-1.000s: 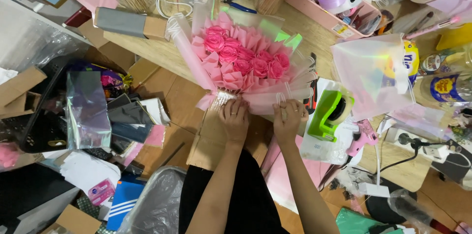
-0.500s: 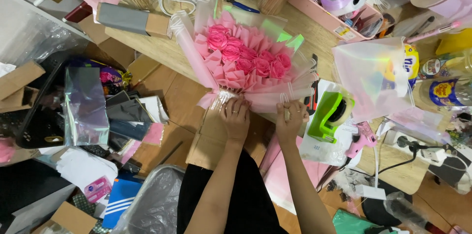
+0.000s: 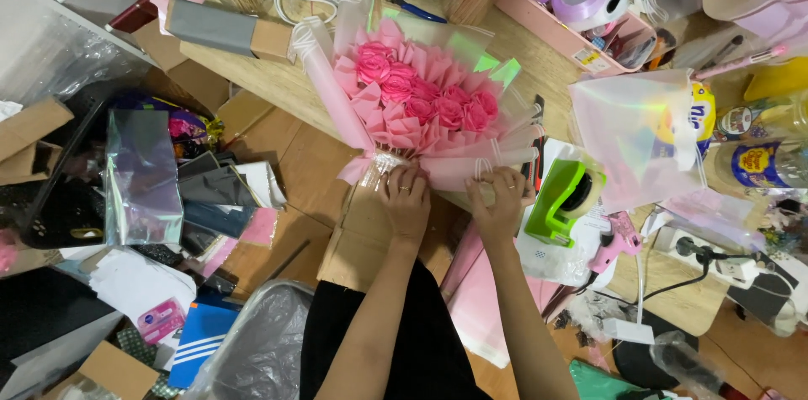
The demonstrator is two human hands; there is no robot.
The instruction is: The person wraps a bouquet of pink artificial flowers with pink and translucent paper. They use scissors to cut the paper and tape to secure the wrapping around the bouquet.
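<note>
On the floor at my left, near the bin bag, lies a small pink packet [image 3: 162, 318] with a dark round label, and just beside it a blue box with white stripes [image 3: 202, 337]. At my right, on the table, stands a jar with a yellow and blue label [image 3: 755, 163], partly hidden behind a shiny transparent bag [image 3: 640, 135]. A brown cardboard box [image 3: 114, 369] lies at the bottom left.

bouquet [image 3: 421, 105] stem hidden, fingertips [image 3: 402, 177] tucked under
</note>
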